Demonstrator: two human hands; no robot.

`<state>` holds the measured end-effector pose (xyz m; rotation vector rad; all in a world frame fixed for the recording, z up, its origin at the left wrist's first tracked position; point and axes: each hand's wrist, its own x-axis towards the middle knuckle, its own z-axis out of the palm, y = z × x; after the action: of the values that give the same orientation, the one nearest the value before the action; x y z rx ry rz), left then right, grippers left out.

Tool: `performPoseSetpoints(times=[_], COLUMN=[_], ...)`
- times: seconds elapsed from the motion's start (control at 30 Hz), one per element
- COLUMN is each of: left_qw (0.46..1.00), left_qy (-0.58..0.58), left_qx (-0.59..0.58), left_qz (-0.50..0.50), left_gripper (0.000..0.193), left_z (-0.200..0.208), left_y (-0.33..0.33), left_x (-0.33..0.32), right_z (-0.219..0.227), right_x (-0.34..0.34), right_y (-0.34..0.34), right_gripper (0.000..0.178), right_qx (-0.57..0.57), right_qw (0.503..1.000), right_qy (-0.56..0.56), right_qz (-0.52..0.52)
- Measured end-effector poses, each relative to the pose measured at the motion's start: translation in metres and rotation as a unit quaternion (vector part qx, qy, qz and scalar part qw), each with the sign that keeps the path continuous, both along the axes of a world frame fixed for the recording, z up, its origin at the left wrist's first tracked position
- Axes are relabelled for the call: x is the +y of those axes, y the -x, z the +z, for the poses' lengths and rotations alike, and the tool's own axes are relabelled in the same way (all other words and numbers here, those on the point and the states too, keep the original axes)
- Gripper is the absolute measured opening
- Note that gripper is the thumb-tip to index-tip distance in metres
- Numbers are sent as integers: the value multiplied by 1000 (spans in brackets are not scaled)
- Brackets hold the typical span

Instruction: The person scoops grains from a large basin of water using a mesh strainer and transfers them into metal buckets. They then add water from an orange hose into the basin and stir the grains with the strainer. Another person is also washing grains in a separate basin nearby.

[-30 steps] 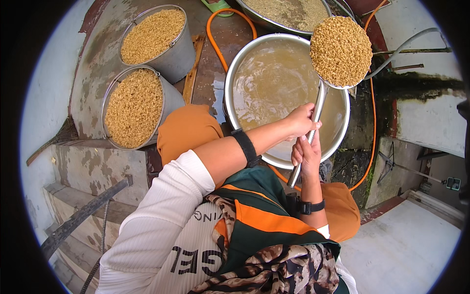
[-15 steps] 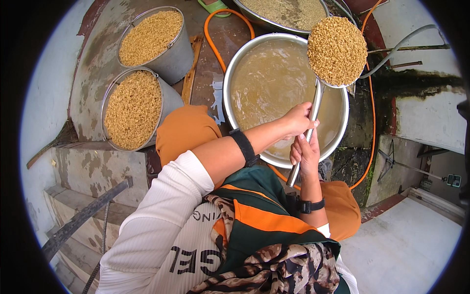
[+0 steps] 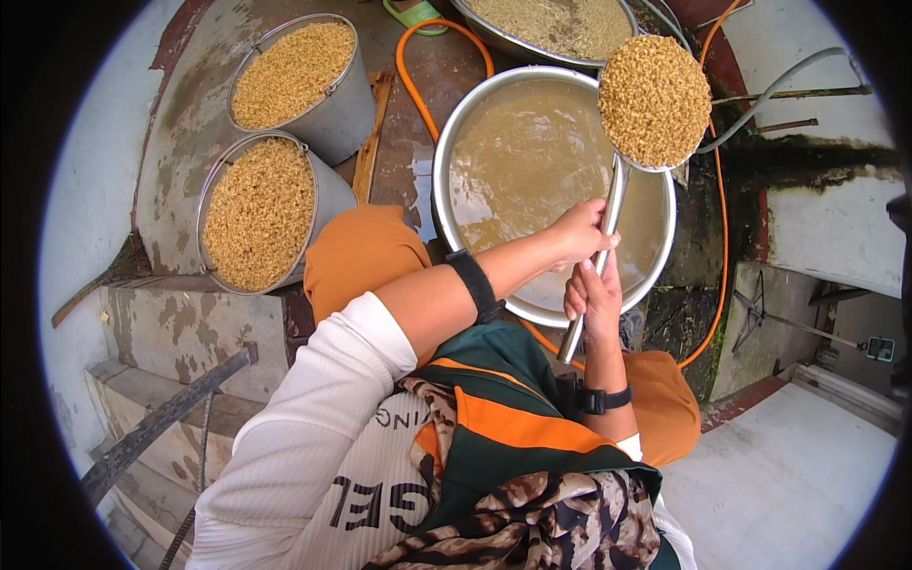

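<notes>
A long-handled metal scoop [image 3: 616,204] has a round bowl heaped with tan grain [image 3: 655,102]. It is held over the right rim of a wide metal basin [image 3: 440,180] of cloudy water [image 3: 518,157]. My left hand [image 3: 579,231] wraps round the middle of the handle. Just below it, my right hand [image 3: 596,293] grips the same handle, close to its lower end. The heap of grain hides most of the bowl.
Two metal buckets [image 3: 334,195] [image 3: 359,109] full of grain stand at the left. Behind the basin is another large pan [image 3: 608,61] with grain in water. An orange hose [image 3: 404,71] runs round the basin. A green slipper [image 3: 418,13] shows at the far edge.
The scoop stays almost still, its bowl barely shifted. Ripples on the basin's water have changed shape. Both hands keep their places on the handle.
</notes>
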<state>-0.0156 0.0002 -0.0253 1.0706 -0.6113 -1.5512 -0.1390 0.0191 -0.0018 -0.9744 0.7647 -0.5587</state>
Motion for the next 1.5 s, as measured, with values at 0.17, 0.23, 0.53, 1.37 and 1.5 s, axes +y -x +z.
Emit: performPoseSetpoints(times=[0.17, 0.23, 0.53, 1.37, 1.5], left_qw=[1000, 1000, 1000, 1000, 1000], left_qy=[-4, -5, -4, -5, -4], left_qx=[-10, -7, 0, 15, 21], left_qz=[-7, -8, -1, 0, 6], left_gripper=[32, 31, 29, 28, 27], left_z=[-1, -1, -1, -3, -3], left_y=[-1, -1, 0, -1, 0], left_x=[0, 0, 0, -1, -1], right_z=[1, 1, 0, 2, 2], right_x=[1, 1, 0, -2, -5], right_y=[0, 0, 0, 1, 3], right_gripper=[32, 32, 30, 40, 49], right_qx=[5, 7, 8, 16, 8], right_qw=[1000, 1000, 1000, 1000, 1000], right_qy=[-8, -8, -3, -25, -25], right_qz=[-3, -4, 0, 1, 14])
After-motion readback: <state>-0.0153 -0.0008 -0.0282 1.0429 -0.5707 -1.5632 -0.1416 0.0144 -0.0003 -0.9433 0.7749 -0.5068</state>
